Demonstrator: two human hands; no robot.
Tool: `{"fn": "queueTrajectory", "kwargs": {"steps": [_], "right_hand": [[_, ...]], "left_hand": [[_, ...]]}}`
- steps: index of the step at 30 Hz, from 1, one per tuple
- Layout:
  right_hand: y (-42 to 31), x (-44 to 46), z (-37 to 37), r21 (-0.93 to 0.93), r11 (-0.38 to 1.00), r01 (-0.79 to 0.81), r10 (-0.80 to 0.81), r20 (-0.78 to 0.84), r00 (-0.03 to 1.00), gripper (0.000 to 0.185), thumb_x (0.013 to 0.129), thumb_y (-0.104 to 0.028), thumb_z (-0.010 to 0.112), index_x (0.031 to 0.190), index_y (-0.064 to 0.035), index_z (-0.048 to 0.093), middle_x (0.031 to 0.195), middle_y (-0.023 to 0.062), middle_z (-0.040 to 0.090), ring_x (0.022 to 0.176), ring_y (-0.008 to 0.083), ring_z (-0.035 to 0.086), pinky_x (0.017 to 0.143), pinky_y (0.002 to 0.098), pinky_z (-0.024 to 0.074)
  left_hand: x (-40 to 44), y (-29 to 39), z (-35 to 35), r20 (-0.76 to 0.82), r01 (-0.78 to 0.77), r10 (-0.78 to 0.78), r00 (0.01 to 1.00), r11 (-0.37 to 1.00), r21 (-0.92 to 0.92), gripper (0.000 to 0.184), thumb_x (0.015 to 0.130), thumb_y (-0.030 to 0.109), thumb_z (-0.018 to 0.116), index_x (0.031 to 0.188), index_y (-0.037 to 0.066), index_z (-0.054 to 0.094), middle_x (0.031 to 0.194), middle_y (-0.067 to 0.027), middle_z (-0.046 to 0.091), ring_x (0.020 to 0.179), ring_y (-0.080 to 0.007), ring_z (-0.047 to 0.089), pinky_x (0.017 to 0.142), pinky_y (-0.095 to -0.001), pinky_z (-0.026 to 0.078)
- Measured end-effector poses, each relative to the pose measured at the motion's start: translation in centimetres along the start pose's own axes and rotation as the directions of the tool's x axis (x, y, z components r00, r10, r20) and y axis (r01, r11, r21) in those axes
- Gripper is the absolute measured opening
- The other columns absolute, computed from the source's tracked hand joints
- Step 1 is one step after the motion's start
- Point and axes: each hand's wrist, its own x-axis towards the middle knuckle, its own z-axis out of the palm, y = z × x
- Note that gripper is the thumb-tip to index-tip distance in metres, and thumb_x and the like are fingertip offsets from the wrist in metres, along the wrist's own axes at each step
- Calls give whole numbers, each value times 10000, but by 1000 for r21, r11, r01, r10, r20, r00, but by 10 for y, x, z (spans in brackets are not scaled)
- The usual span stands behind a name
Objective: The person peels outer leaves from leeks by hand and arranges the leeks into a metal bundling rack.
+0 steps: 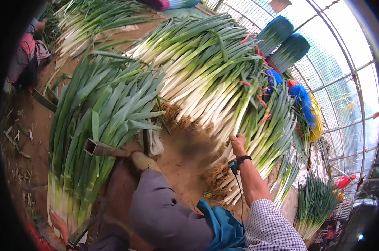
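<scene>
My right hand [238, 144] is closed around the white stem of a leek [242, 109] at the near edge of a long heap of leeks [206, 79]. A black band with a small cabled device [234, 166] sits on that wrist. At the lower left, my left hand [59, 226] lies against the white stems of a big bundle of leeks [101, 104], its fingers stretched along them and partly hidden. This bundle rests in a metal frame [100, 148], whose square-ended bar sticks out beside my leg.
Another person [28, 58] sits at the upper left beside more leeks [89, 25]. Packed leek bundles [275, 35], blue netting [302, 104] and a yellow sack [315, 119] line the greenhouse wall at right. A separate leek bunch [315, 205] stands lower right. Soil [172, 159] lies between the heaps.
</scene>
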Motion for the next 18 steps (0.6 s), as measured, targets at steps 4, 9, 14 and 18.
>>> {"fn": "queueTrajectory", "kwargs": {"steps": [4,9,14,18], "right_hand": [[55,41,24,-414,910,-22,-8,-69,998,255,718,-171,757,737,33,605,642,74,577,520,194,553,452,380,447],[53,54,46,-569,813,-125,67,-121,990,396,685,-196,833,837,99,616,769,130,641,671,225,603,600,395,502],[13,19,30,-271,884,381,-183,549,816,130,793,-18,761,852,71,687,756,53,639,644,186,616,569,375,501],[17,3,19,-555,587,589,-443,389,808,441,740,59,688,1159,-73,652,878,152,644,807,317,622,793,430,539]], "left_hand": [[0,-16,1,0,1,0,1000,986,-166,614,1093,458,374,1438,-33,507,1458,-257,517,1347,-396,487,1125,-420,382],[-6,-9,-13,27,-54,65,998,956,-290,567,1106,381,378,1433,-65,505,1475,-228,522,1368,-328,489,1154,-377,345],[-2,-22,-4,30,-23,32,999,959,-284,535,1109,342,347,1428,-57,509,1456,-230,534,1360,-341,490,1157,-391,337],[-1,-35,18,17,-46,53,998,957,-287,477,1078,304,397,1391,-21,552,1404,-216,573,1306,-342,524,1119,-422,368]]}}
